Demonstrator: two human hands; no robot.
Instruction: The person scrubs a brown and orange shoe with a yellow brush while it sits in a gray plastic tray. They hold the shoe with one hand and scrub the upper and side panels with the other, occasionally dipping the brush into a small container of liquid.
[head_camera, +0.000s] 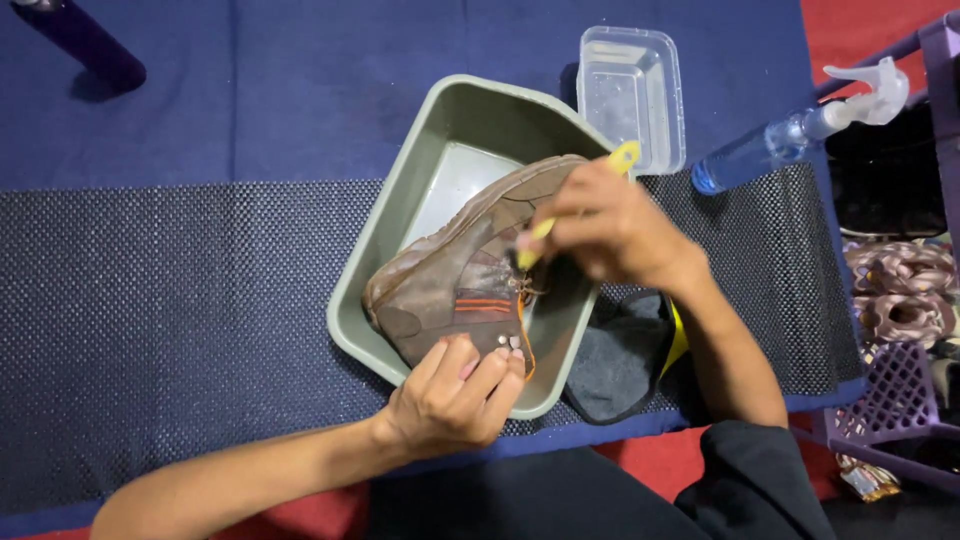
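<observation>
Shoe (450, 285) sits half-scrubbed in the grey tub (450, 125); left hand (450, 400) fingers clamp its heel, right hand (610, 225) fingers pinch a yellow brush (622, 157) at the laces.

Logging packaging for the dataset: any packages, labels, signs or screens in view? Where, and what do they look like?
No signs or screens; no label can be made out.
Spray bottle: lying at the upper right, clear blue body, white trigger head.
Plastic container: top centre behind the grey tub, clear, rectangular, lidless.
Small wrapper: lower right corner, crumpled, shiny, brownish.
</observation>
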